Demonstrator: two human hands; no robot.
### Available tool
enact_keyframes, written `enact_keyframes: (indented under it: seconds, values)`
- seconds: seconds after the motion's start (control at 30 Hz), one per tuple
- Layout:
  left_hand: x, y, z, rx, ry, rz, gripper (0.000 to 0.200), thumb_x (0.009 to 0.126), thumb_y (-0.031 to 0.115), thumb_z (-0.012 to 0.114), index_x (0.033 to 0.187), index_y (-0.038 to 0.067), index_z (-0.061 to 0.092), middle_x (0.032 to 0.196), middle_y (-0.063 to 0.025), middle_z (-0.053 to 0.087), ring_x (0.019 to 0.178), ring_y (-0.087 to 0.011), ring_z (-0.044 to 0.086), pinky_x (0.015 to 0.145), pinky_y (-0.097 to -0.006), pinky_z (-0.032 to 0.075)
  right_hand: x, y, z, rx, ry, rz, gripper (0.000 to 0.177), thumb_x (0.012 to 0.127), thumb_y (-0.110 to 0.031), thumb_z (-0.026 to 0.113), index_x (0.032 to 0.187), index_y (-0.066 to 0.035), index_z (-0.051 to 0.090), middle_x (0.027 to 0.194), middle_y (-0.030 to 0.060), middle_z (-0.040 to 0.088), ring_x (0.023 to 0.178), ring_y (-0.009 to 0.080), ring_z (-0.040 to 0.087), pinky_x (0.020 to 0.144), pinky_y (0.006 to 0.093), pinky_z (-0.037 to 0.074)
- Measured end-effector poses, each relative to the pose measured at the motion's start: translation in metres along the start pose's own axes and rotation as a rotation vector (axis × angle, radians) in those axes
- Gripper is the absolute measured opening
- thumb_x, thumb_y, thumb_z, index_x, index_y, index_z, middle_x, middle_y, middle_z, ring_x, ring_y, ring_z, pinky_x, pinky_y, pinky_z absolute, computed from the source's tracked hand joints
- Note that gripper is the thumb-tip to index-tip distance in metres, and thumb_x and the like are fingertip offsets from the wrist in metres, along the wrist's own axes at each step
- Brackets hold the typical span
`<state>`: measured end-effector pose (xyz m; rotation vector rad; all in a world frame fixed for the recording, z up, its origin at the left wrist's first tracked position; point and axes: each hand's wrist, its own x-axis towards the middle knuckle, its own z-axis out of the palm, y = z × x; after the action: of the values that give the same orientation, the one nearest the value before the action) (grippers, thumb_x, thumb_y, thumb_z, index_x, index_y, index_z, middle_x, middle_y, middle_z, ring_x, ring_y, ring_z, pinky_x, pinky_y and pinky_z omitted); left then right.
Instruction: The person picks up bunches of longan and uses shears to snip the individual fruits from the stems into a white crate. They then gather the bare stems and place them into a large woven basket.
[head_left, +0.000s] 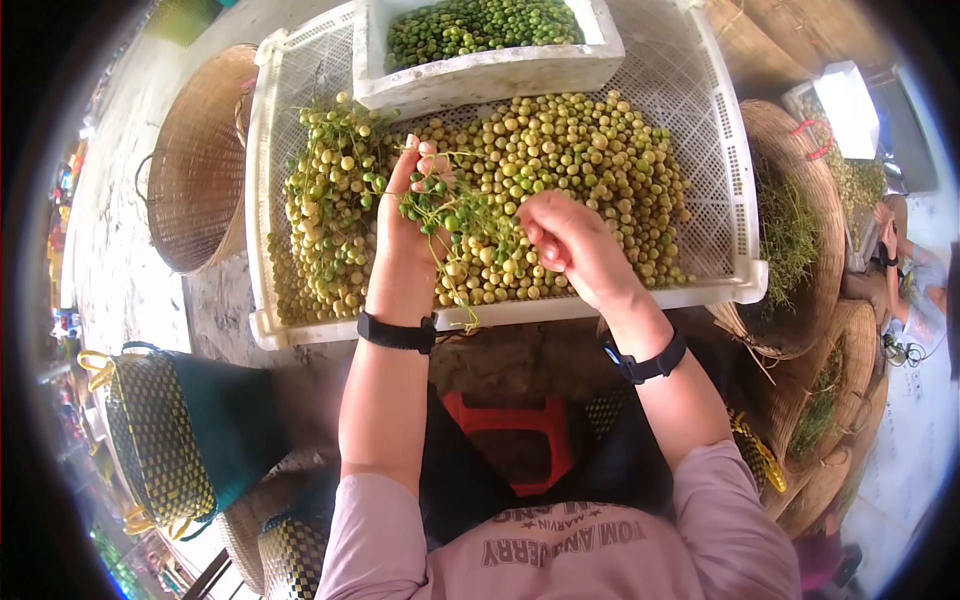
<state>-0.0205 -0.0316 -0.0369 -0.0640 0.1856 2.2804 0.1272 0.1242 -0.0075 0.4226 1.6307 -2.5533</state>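
My left hand (408, 215) is closed around a stemmed bunch of small green berries (440, 203), its fingers pointing up. Beside it, my right hand (572, 240) has its fingers curled in a pinch at the right of the bunch; whatever sits between the fingertips is hidden. Both hands are over a white plastic mesh tray (745, 215). Loose yellowish-green berries (580, 150) are heaped in the tray's middle and right. More berries on their stems (325, 190) lie at its left side.
A white foam box (490, 85) of dark green berries stands at the tray's far side. Wicker baskets flank it: one (205, 160) at left, another (800, 230) with bare stems at right. A woven bag (165, 440) is at lower left. Another person (915, 290) is at far right.
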Motion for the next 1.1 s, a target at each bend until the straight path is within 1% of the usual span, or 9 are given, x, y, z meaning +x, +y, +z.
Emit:
enact_keyframes:
  seconds: [0.13,0.47,0.53,0.57,0.67,0.83,0.9,1.0,1.1]
  values:
    - [0.001,-0.004,-0.003,-0.002,0.056,-0.005,0.016,0.098,0.021,0.052,0.089,0.007,0.054,0.071,0.0038,0.052,0.054,0.0007,0.047,0.044,-0.0124,0.038,-0.001,0.001,0.006,-0.253,-0.037,-0.123,0.024,0.095,-0.032,0.057,0.093,-0.008,0.060,0.068,-0.0091,0.042,0.057,-0.0003,0.034,0.049,0.0162,0.027]
    - [0.000,-0.008,0.004,0.001,0.083,-0.007,0.017,0.098,0.024,0.052,0.087,0.012,0.056,0.070,0.0053,0.054,0.054,0.0001,0.050,0.045,-0.0158,0.041,-0.002,0.014,0.002,0.246,0.148,-0.123,0.022,0.097,-0.029,0.055,0.093,-0.007,0.058,0.066,-0.0092,0.039,0.057,0.0000,0.033,0.051,0.0169,0.029]
    - [0.000,-0.012,0.007,0.020,0.142,0.054,0.016,0.097,0.023,0.054,0.087,0.011,0.055,0.069,0.0038,0.054,0.054,-0.0019,0.049,0.045,-0.0169,0.041,0.001,0.018,-0.003,-0.328,0.327,-0.177,0.027,0.096,-0.033,0.056,0.090,-0.007,0.057,0.066,-0.0085,0.040,0.057,0.0004,0.034,0.050,0.0173,0.030]
    - [0.000,-0.011,0.006,0.020,0.143,0.051,0.016,0.097,0.023,0.054,0.087,0.011,0.055,0.069,0.0038,0.054,0.054,-0.0019,0.049,0.045,-0.0169,0.041,0.000,0.019,-0.005,-0.326,0.330,-0.176,0.027,0.096,-0.033,0.056,0.090,-0.007,0.057,0.066,-0.0085,0.040,0.057,0.0004,0.034,0.050,0.0173,0.030]
    - [0.001,0.002,-0.001,-0.030,0.032,0.075,0.017,0.097,0.025,0.053,0.088,0.011,0.056,0.071,0.0037,0.055,0.055,-0.0018,0.049,0.047,-0.0165,0.041,-0.006,0.005,-0.004,-0.043,0.124,0.023,0.028,0.096,-0.033,0.055,0.090,-0.006,0.058,0.066,-0.0079,0.041,0.053,0.0007,0.034,0.044,0.0171,0.027]
    - [-0.002,0.021,-0.015,-0.002,0.058,0.100,0.014,0.097,0.022,0.051,0.090,0.012,0.057,0.073,0.0043,0.057,0.055,-0.0015,0.051,0.046,-0.0170,0.041,-0.008,0.002,-0.010,0.308,0.017,0.038,0.020,0.099,-0.025,0.049,0.096,-0.008,0.057,0.068,-0.0076,0.044,0.052,-0.0003,0.033,0.043,0.0152,0.026]
    - [-0.001,0.019,-0.011,-0.037,0.034,0.055,0.014,0.097,0.022,0.051,0.090,0.013,0.058,0.072,0.0051,0.057,0.055,-0.0017,0.052,0.045,-0.0174,0.041,-0.008,0.005,-0.011,0.191,-0.031,0.002,0.020,0.099,-0.027,0.049,0.096,-0.009,0.056,0.072,-0.0070,0.047,0.054,-0.0009,0.035,0.044,0.0148,0.027]
    - [-0.005,0.005,0.010,0.298,0.368,0.140,0.028,0.096,0.039,0.049,0.071,0.027,0.051,0.056,0.0117,0.048,0.046,-0.0064,0.055,0.030,-0.0178,0.032,-0.010,0.004,0.005,-0.044,-0.026,-0.077,0.022,0.094,-0.029,0.059,0.101,-0.008,0.058,0.076,-0.0066,0.050,0.061,0.0009,0.040,0.052,0.0173,0.033]
    - [-0.003,-0.001,0.008,0.229,0.283,0.073,0.028,0.096,0.040,0.050,0.071,0.027,0.051,0.057,0.0119,0.049,0.045,-0.0063,0.054,0.029,-0.0184,0.032,-0.004,0.014,0.007,-0.314,0.035,-0.246,0.027,0.088,-0.027,0.069,0.104,-0.007,0.060,0.075,-0.0058,0.051,0.065,0.0046,0.044,0.059,0.0205,0.037]
